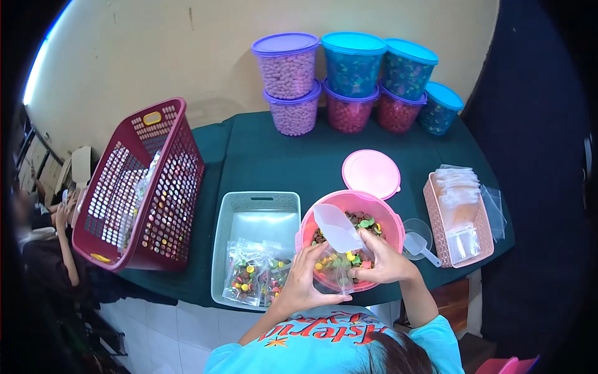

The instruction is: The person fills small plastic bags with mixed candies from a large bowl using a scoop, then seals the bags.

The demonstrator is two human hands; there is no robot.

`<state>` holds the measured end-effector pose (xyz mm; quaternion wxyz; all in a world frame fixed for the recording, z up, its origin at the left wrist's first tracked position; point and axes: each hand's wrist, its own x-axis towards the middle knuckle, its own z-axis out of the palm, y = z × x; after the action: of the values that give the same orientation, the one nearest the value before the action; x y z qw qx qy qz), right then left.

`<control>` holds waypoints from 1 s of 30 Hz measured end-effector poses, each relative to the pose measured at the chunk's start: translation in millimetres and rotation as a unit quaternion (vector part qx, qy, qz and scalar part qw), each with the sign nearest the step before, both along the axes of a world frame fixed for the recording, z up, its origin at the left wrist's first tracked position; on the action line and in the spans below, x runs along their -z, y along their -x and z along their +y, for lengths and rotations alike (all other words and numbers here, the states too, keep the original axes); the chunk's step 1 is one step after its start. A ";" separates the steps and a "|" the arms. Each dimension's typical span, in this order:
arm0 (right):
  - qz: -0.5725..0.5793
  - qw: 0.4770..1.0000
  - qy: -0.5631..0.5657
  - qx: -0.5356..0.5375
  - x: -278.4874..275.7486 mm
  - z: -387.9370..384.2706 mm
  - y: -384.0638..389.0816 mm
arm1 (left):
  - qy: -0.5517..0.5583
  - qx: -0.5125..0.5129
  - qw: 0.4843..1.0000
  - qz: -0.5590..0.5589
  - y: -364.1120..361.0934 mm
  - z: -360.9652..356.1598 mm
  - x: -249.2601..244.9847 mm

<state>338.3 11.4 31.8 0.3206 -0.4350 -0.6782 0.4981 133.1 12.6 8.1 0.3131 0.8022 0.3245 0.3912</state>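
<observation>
Over the pink tub (pixel 398 218) of colourful candies, my left hand (pixel 311 279) grips the left side of a clear plastic bag (pixel 338 274) with some candies in it. My right hand (pixel 387 265) is at the bag's right side and holds a translucent white scoop (pixel 336 227), its broad end pointing up and left. Brown, green, yellow and pink candies (pixel 364 221) lie in the tub around the scoop. Left of the tub, a pale green basket (pixel 265 218) holds filled clear bags (pixel 246 274) at its near end.
A maroon basket (pixel 168 187) stands at the left. Lidded tubs (pixel 352 68) are stacked at the back. A pink lid (pixel 371 173), a small scoop (pixel 427 251) by a clear dish, and a pink basket (pixel 439 240) of plastic bags lie rightward. A person (pixel 65 249) is far left.
</observation>
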 end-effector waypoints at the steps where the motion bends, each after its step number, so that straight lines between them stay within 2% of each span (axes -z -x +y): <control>1: -0.002 1.000 -0.015 -0.003 0.3 1.4 1.3 | -0.004 -0.009 1.000 0.010 -0.5 -2.0 -0.8; 4: -0.004 0.999 -0.046 -0.017 3.8 5.7 2.4 | -0.011 -0.032 0.999 0.024 -1.9 -7.6 0.5; 6: -0.016 0.998 0.024 -0.063 10.3 10.5 0.1 | -0.012 -0.050 0.998 0.025 -2.8 -12.7 1.4; 10: -0.025 0.996 0.002 -0.086 4.9 15.6 8.9 | -0.023 -0.086 0.995 0.033 -5.4 -22.6 6.2; 12: -0.037 0.993 -0.098 -0.052 -0.3 16.4 16.7 | -0.023 -0.101 0.994 0.024 -6.3 -27.8 7.3; 13: -0.037 0.993 -0.098 -0.061 1.9 17.6 17.9 | -0.030 -0.108 0.993 0.041 -6.6 -29.9 5.6; 15: -0.106 0.988 -0.101 -0.043 8.2 20.2 20.7 | -0.037 -0.124 0.990 0.059 -6.6 -32.9 4.2; 18: -0.117 0.983 -0.143 -0.019 6.1 22.4 28.3 | -0.048 -0.135 0.987 0.066 -6.7 -36.7 2.8; 23: -0.117 0.980 -0.162 -0.015 12.5 23.0 31.5 | -0.033 -0.089 0.993 0.074 -12.2 -41.1 -1.7; 27: -0.080 0.977 -0.197 0.018 9.8 20.8 31.6 | -0.047 -0.081 0.982 0.163 -9.6 -41.2 -11.7; 30: -0.055 0.982 -0.180 0.031 3.0 17.9 29.8 | -0.045 -0.078 0.979 0.184 -7.2 -40.0 -17.2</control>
<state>308.5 29.2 28.7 0.3713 -0.4180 -0.7595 0.3326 140.3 -27.5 25.3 0.1805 0.8460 0.4201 0.2741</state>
